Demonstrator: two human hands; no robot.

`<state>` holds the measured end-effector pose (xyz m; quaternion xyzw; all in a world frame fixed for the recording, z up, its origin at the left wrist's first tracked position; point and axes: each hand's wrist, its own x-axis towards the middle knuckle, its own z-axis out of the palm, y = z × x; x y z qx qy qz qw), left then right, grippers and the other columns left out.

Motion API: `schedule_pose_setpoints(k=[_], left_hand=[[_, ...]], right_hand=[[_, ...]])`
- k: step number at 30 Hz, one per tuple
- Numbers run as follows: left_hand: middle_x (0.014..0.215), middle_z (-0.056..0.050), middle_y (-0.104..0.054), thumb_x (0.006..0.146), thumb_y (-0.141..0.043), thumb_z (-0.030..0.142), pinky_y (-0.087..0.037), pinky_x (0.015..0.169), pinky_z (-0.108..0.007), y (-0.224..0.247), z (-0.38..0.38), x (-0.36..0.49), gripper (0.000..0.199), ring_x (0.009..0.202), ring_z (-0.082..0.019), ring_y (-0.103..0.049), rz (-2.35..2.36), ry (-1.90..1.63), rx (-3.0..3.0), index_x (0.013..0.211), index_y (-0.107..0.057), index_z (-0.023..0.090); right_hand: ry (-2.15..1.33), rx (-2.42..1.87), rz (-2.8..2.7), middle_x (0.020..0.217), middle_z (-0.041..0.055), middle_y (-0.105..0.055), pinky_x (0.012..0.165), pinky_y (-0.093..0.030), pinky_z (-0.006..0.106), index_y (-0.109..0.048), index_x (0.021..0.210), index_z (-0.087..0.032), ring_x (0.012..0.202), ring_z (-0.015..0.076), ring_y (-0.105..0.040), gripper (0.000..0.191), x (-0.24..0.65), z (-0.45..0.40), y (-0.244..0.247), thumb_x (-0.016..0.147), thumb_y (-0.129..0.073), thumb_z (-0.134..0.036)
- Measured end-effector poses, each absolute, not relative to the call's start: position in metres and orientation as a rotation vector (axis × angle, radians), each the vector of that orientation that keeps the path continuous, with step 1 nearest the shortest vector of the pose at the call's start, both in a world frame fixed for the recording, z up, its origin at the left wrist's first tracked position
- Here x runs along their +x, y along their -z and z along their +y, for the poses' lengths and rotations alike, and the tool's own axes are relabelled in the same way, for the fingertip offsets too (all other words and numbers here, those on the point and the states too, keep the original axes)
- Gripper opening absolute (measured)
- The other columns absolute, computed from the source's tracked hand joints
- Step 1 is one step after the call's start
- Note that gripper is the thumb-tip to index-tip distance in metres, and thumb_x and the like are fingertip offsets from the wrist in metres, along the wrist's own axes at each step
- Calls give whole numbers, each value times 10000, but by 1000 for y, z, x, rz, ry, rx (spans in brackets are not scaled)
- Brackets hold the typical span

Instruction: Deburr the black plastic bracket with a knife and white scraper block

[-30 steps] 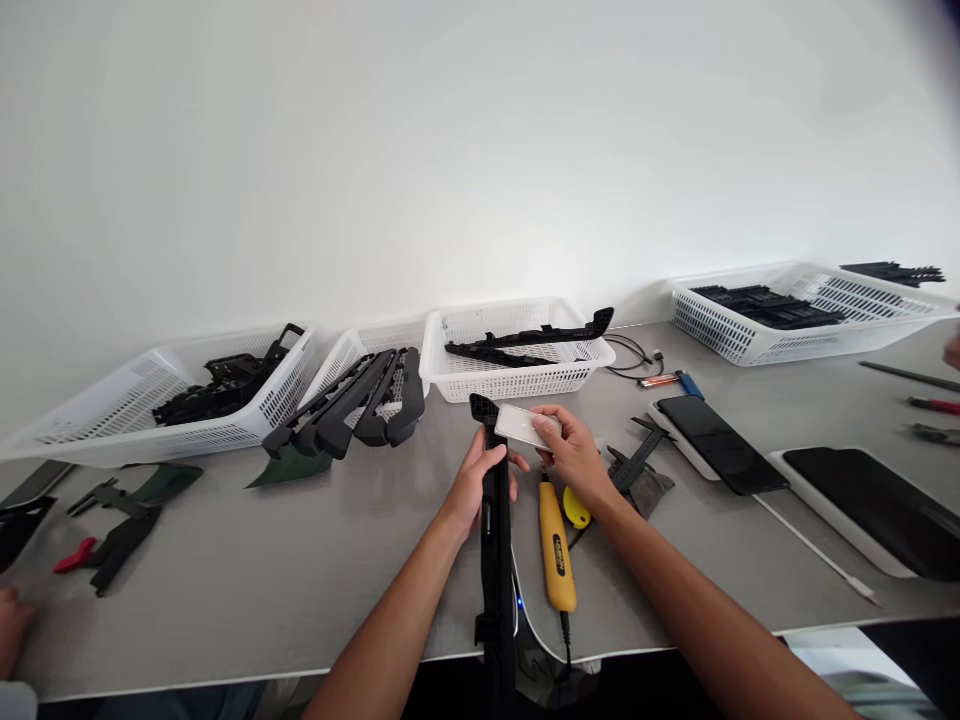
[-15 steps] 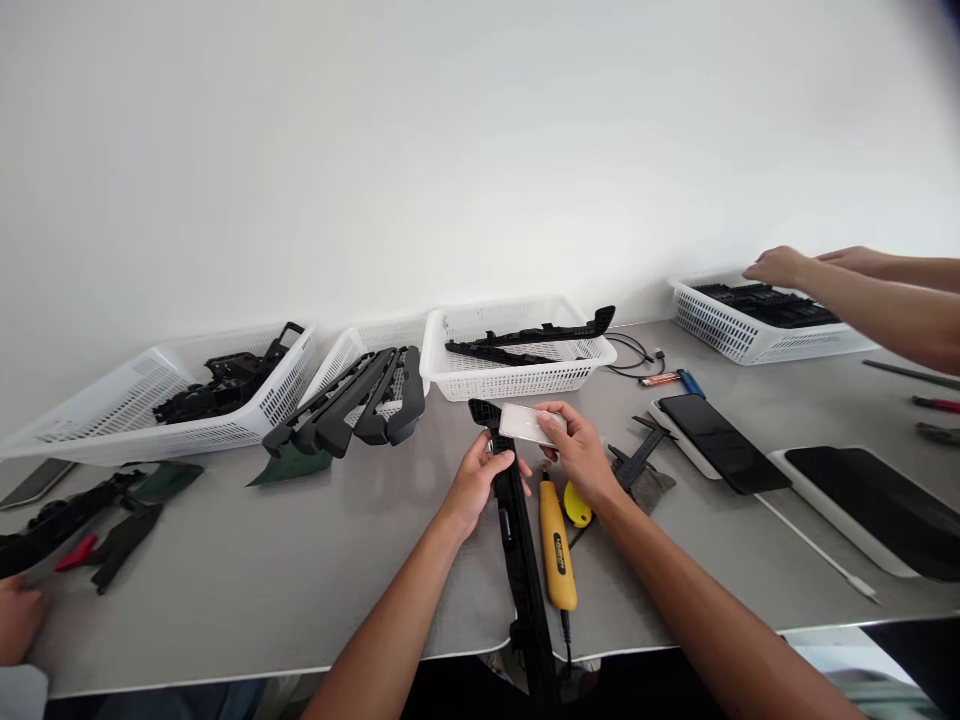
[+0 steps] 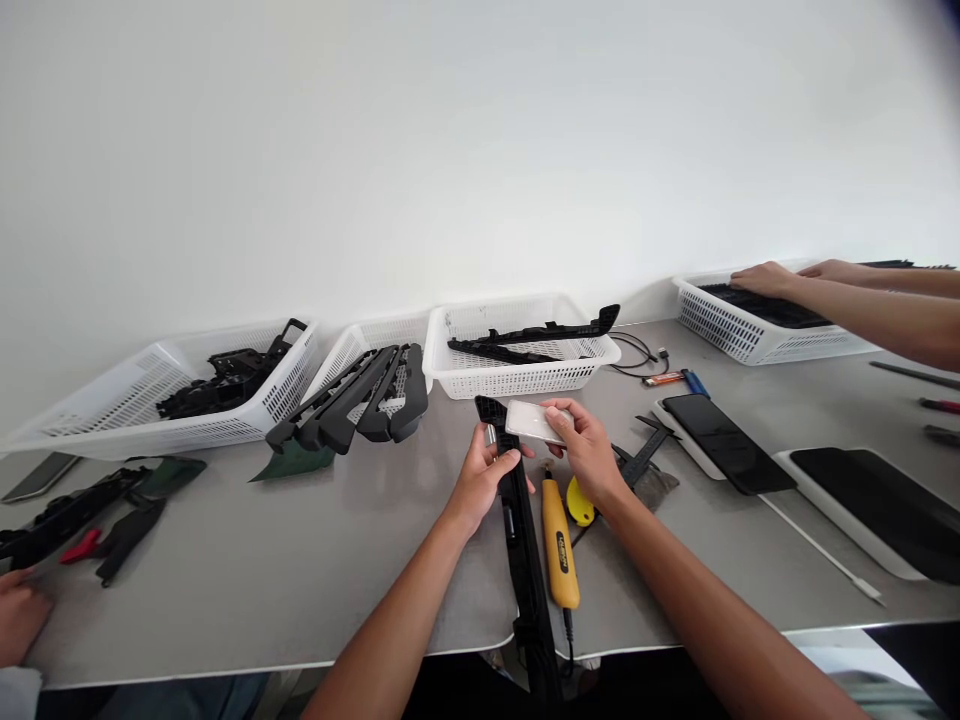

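Observation:
My left hand [image 3: 480, 480] is closed around the upper part of a long black plastic trim strip [image 3: 529, 560], which slopes down toward me past the table edge. In my right hand [image 3: 589, 455] I pinch a flat, whitish rectangular piece [image 3: 531, 421] by its right end. Its left end overlaps the strip near the top; whether the two touch, I cannot tell. Right beside the strip lies a yellow corded hand tool [image 3: 557, 545]. A yellow round object [image 3: 580, 503] and a dark caliper [image 3: 646, 455] lie close to my right wrist.
White baskets [image 3: 517, 383] with black parts stand along the wall. Several grey trim pieces [image 3: 367, 405] lean on one. Phones [image 3: 727, 440], a white cable [image 3: 817, 545] and a blue-ended cutter [image 3: 694, 382] lie at right. Co-workers' hands [image 3: 772, 280] reach into the right basket; another hand [image 3: 22, 610] is at left.
My hands, the strip and the white piece keep nearly the same pose, amid a slight view shift. At right, the co-worker's hands have lowered into the basket.

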<state>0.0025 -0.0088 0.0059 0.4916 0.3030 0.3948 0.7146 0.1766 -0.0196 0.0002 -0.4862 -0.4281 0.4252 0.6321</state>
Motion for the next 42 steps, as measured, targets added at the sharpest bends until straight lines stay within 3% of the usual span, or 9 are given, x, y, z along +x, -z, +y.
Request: schedule_pose_setpoints(k=[6,11,18,27,35,42], left_hand=[[894,-23,-731,804,-814,411,-567,571,-301,-1,-10,4,525,568,-188,-721,630,-795,1074,1182,-527,187],[899,-60,-769,807,-806,448,-565,560,-323,-7,-11,3,599,593,-229,-737,653,-744,1051,1243,-491,185],[885,-61,-772,782,-825,456,-587,576,-340,0,-11,4,588,583,-224,-733,675,-711,1049,1207,-539,168],[875,-72,-784,777,-828,456,-557,560,-308,-2,-8,3,578,573,-215,-725,663,-736,1018,1204,-567,167],[713,-99,-760,815,-771,568,-564,577,-318,5,-8,3,451,574,-229,-718,664,-623,1060,914,-645,147],[662,-73,-732,811,-766,564,-563,573,-306,1,-10,4,457,558,-217,-702,668,-609,1092,939,-699,131]], right_hand=[[-1061,-1109,-1116,641,-32,-582,484,-384,235,-646,1083,-215,500,119,-510,450,167,-25,-4,899,-653,-626],[-903,-1189,-1034,657,-26,-564,473,-416,225,-659,1022,-198,528,111,-487,495,174,-22,-5,859,-668,-665],[-1050,-1163,-1129,670,-31,-613,463,-440,242,-654,1087,-216,461,110,-511,472,168,-27,-6,891,-651,-645],[-997,-1197,-1139,652,-24,-608,494,-445,234,-654,1137,-192,509,120,-540,516,172,-24,-3,896,-661,-648],[-949,-1215,-1109,634,-17,-579,485,-432,237,-686,975,-179,523,121,-510,509,172,-24,-8,860,-675,-675],[-990,-1195,-1120,624,-23,-595,467,-441,241,-630,978,-196,495,132,-543,507,171,-25,-6,853,-688,-684]])
